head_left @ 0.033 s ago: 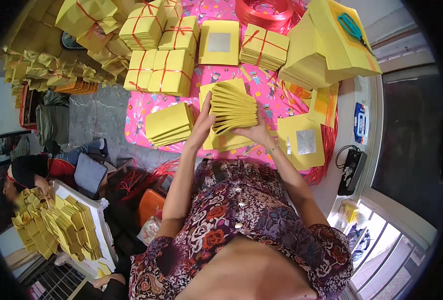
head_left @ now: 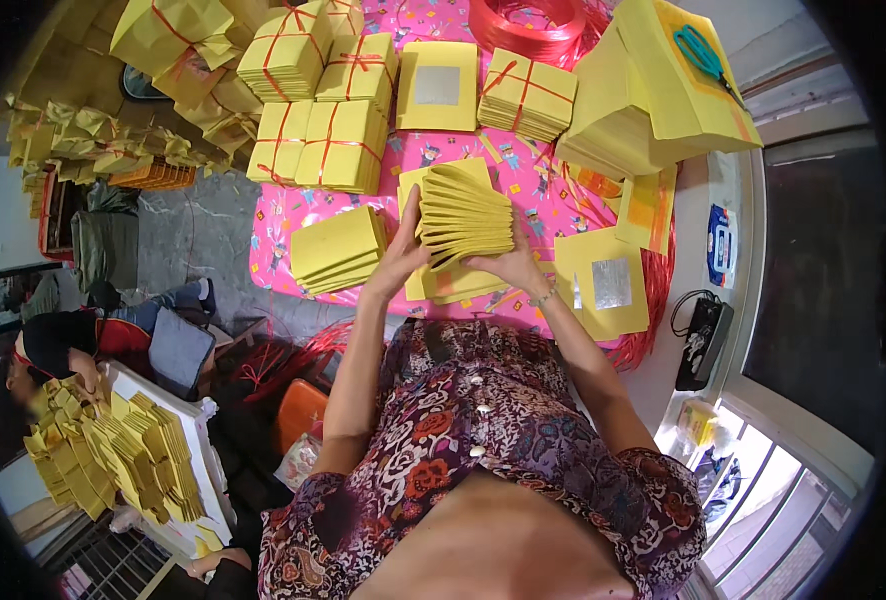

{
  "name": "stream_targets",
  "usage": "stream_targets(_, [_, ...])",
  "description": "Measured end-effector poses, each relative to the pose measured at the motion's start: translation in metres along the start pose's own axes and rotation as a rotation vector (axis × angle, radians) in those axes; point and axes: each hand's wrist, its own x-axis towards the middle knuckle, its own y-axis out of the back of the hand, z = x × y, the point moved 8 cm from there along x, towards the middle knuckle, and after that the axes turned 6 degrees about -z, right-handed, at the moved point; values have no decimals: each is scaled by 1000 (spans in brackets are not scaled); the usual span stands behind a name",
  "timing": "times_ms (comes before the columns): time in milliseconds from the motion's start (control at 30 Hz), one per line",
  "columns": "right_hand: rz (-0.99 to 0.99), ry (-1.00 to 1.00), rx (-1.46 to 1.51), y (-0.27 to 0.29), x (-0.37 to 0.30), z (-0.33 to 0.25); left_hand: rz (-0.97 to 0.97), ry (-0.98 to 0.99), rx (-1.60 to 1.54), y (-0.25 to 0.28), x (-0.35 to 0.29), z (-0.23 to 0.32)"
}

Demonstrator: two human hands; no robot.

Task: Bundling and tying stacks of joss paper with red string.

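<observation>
Between my two hands a stack of folded yellow paper [head_left: 468, 212] stands on edge, its folds fanned out toward me. My left hand [head_left: 403, 250] presses along its left side, fingers pointing away from me. Closed round the lower right corner is my right hand [head_left: 515, 266], with a bracelet on the wrist. Beneath the stack lie flat yellow sheets [head_left: 448, 287] on a pink patterned tablecloth [head_left: 273, 225]. Left of my left hand rests a loose pile of folded yellow paper [head_left: 338, 250]. Yellow sheets with a silver square [head_left: 603, 282] lie right of my right hand.
Bundles tied with red string [head_left: 343, 140] stand at the back left, another tied bundle [head_left: 528, 90] farther right. Teal-handled scissors [head_left: 701, 52] lie on a tall yellow stack. A red string coil [head_left: 523, 35] sits behind. At lower left, people work by a white table [head_left: 213, 480].
My hands and the paper stack stay in place. At the lower left, a co-worker's arm has shifted slightly.
</observation>
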Motion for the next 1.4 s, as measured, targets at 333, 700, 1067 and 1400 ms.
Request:
stream_targets(333, [9,131,24,0,9,-16,-150,-37,926,10,9,-9])
stream_targets(700, [-112,-237,46,11,57,-43,191,300,356,37,24,-18])
stream_targets(1067, [-76,-475,-66,6,49,11,462,524,490,70,3,-78])
stream_targets(1400, [125,-186,-128,3,22,36,513,30,-69,6,8,-54])
